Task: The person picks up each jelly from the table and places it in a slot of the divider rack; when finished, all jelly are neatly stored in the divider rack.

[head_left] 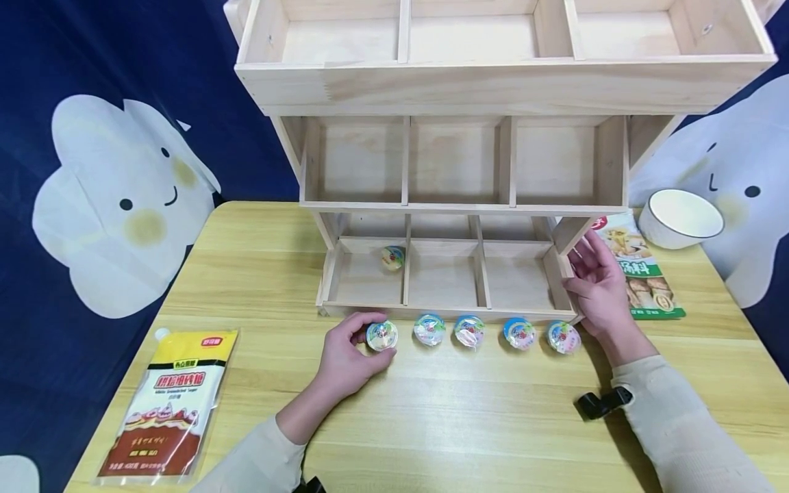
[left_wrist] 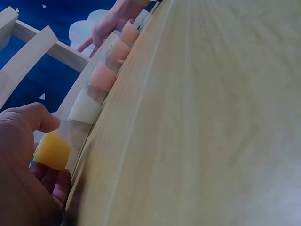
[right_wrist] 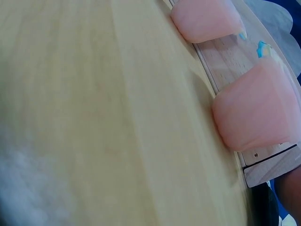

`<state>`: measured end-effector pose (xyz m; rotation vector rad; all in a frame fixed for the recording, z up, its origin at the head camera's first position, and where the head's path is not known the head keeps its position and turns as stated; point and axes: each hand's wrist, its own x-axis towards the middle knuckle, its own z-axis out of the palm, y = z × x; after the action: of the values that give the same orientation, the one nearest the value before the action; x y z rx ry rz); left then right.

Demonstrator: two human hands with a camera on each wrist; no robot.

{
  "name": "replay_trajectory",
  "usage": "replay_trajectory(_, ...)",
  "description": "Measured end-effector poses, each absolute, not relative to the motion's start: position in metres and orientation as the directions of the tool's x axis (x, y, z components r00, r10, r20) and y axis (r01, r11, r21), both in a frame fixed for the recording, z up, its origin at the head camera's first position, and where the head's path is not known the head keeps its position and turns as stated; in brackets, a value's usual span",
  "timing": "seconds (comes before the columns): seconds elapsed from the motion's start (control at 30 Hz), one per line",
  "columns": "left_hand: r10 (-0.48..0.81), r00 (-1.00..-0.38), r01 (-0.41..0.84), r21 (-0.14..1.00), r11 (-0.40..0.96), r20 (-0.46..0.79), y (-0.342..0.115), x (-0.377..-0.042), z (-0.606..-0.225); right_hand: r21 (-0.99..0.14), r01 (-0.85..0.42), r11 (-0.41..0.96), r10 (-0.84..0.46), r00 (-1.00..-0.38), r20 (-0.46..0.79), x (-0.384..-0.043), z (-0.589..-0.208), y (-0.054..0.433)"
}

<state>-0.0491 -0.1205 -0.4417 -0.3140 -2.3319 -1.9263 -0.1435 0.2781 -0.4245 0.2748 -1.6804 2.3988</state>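
My left hand [head_left: 353, 352] holds a small jelly cup [head_left: 382, 336] between thumb and fingers, in front of the wooden rack's bottom tier. In the left wrist view this jelly cup [left_wrist: 52, 150] is yellow. To its right along the rack's front stand a whitish jelly cup [head_left: 429, 330] and several pink ones [head_left: 519, 333], all with printed foil lids. Another jelly cup [head_left: 392, 258] lies in the bottom tier's left compartment. My right hand [head_left: 598, 287] touches the outer right side of the wooden rack [head_left: 425, 313], its fingers extended.
A bag of white sugar [head_left: 166, 404] lies at the table's left. A green food packet [head_left: 644, 267] lies behind my right hand, with a white bowl [head_left: 681, 219] beside it. The rack's upper tiers [head_left: 505, 89] overhang the bottom one. Dark blue cloth [head_left: 246, 157] hangs behind.
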Motion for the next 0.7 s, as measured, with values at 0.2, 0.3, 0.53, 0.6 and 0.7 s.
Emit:
replay_trajectory(0.2,0.107,-0.972,0.225,0.961,0.161,0.209,-0.121,-0.049,-0.438,-0.9,-0.273,-0.34,0.061,-0.961,0.269,-0.144,-0.425,0.278)
replay_trajectory(0.3,0.116,-0.968,0.238,0.958,0.163,0.221,-0.124,-0.05,-0.434,-0.9,-0.27,-0.343,0.059,-0.962,0.266,-0.145,-0.427,0.278)
replay_trajectory(0.53,0.162,-0.953,0.278,0.951,0.135,0.256,-0.129,-0.054,-0.424,-0.901,-0.272,-0.339,0.059,-0.962,0.268,-0.146,-0.427,0.278)
replay_trajectory(0.6,0.179,-0.943,0.303,0.946,0.117,0.28,-0.129,-0.055,-0.419,-0.901,-0.272,-0.337,0.059,-0.962,0.268,-0.145,-0.426,0.279)
replay_trajectory(0.7,0.19,-0.936,0.319,0.942,0.1,0.297,-0.129,-0.058,-0.412,-0.902,-0.271,-0.336,0.062,-0.962,0.266,-0.145,-0.426,0.279)
